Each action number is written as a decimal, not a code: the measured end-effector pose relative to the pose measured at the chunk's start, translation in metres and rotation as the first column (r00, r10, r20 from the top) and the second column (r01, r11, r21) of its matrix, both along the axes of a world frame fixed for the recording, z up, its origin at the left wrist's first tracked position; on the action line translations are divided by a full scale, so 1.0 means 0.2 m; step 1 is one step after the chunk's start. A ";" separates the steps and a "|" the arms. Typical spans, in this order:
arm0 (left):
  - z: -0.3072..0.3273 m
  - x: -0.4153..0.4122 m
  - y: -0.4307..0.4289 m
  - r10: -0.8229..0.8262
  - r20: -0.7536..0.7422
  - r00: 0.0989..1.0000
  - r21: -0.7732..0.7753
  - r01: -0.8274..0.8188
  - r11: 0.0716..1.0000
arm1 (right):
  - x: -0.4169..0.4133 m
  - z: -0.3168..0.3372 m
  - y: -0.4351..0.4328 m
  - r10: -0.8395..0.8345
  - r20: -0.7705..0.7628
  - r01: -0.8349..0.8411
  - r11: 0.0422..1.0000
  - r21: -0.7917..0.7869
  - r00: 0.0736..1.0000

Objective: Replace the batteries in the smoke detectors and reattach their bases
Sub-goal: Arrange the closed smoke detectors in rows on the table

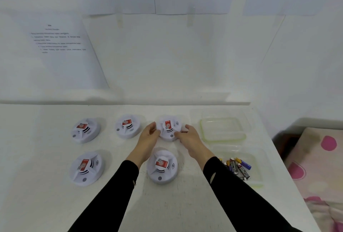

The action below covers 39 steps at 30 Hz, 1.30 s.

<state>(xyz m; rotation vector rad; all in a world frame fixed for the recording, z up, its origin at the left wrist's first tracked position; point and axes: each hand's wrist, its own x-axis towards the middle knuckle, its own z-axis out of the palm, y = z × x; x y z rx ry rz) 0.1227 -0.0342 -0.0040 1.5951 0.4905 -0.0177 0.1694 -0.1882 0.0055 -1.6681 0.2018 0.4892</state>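
Several white round smoke detectors with red labels lie on the white table (185, 204). The back right detector (168, 127) sits between my two hands. My left hand (148, 137) touches its left edge and my right hand (191, 137) touches its right edge, fingers curled around the rim. Another detector (161, 166) lies just in front, between my forearms. Others rest at back middle (127, 126), back left (85, 129) and front left (86, 168). Several loose batteries (237, 167) lie in a clear tray (258, 176) to the right.
A second clear tray with a green rim (222, 139) stands behind the battery tray and holds nothing. Printed sheets hang on the white wall behind. The table's right edge runs beside a pink patterned cloth (319, 157).
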 end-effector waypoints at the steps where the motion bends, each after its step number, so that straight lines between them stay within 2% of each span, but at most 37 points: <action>1: -0.02 -0.01 0.01 -0.036 0.010 0.999 0.043 0.035 0.998 | 0.01 0.01 -0.01 0.062 0.011 -0.061 0.998 -0.009 0.998; 3: -0.03 -0.04 0.01 -0.083 0.053 0.995 0.079 0.079 0.994 | 0.03 0.01 -0.04 0.133 0.019 -0.133 0.991 -0.013 0.991; 8: -0.04 -0.06 0.00 -0.060 0.142 0.988 0.074 0.050 0.996 | 0.02 -0.01 -0.07 0.170 0.043 -0.169 0.985 -0.025 0.984; 14: -0.03 -0.06 0.00 -0.089 0.129 0.988 0.079 0.079 0.994 | 0.01 -0.03 -0.08 0.220 0.136 -0.208 0.973 -0.102 0.966; 19: -0.04 -0.05 0.00 -0.101 0.143 0.985 0.102 0.087 0.991 | 0.01 -0.01 -0.09 0.263 0.210 -0.245 0.964 -0.104 0.942; 39: -0.07 -0.05 0.04 -0.252 0.157 0.955 0.167 0.226 0.960 | -0.02 0.00 -0.08 0.188 0.216 -0.180 0.982 -0.055 0.958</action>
